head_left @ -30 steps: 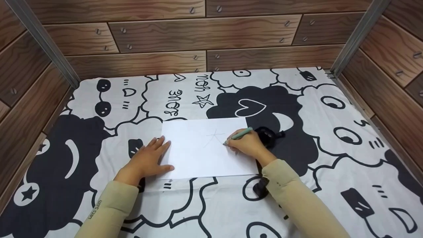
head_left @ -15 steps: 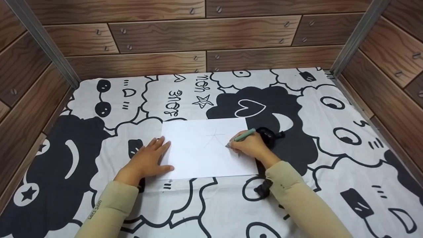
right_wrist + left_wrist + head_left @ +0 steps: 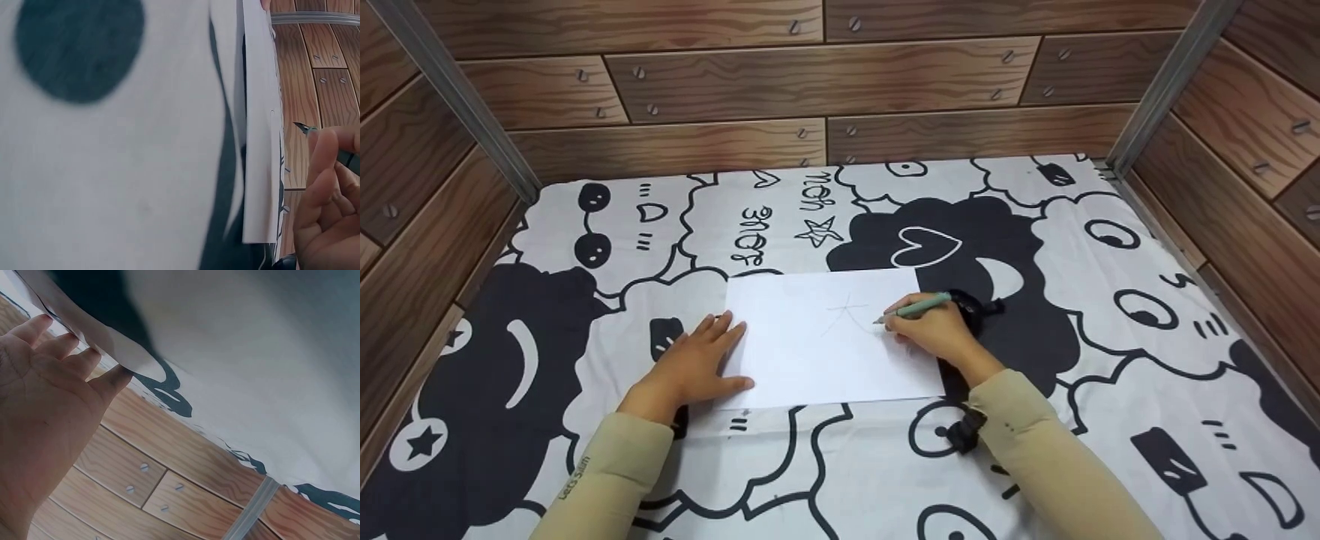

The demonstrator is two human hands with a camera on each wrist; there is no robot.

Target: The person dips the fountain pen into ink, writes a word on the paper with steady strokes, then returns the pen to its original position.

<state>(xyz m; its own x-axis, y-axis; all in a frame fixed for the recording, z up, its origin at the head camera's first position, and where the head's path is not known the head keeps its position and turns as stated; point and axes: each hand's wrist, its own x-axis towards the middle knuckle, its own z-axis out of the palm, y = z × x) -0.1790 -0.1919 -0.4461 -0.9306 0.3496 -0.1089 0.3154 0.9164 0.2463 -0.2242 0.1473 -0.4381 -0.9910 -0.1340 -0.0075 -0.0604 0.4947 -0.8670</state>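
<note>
My right hand [image 3: 934,326] pinches a green fountain pen [image 3: 926,304] over the right part of a white sheet of paper [image 3: 810,360]. In the right wrist view the pen's dark nib [image 3: 299,125] points toward the sheet with a gap between them. Thin pencil-grey strokes [image 3: 847,306], a crossbar with two spreading legs, are on the upper right of the paper. My left hand [image 3: 701,360] lies spread along the sheet's left edge, its thumb and fingertips on the paper. In the left wrist view, the left hand's fingers [image 3: 84,360] are extended.
Under the paper spreads a white cloth [image 3: 780,487] with black cartoon prints. A glossy black object [image 3: 971,307] shows partly behind the right hand, and a black piece [image 3: 966,431] sits by the right sleeve. Wood-patterned panels [image 3: 825,82] enclose the back and sides.
The pen and right hand have shifted slightly right from the end of the right-hand stroke, and the pen now lies flatter. The left hand has stayed in place.
</note>
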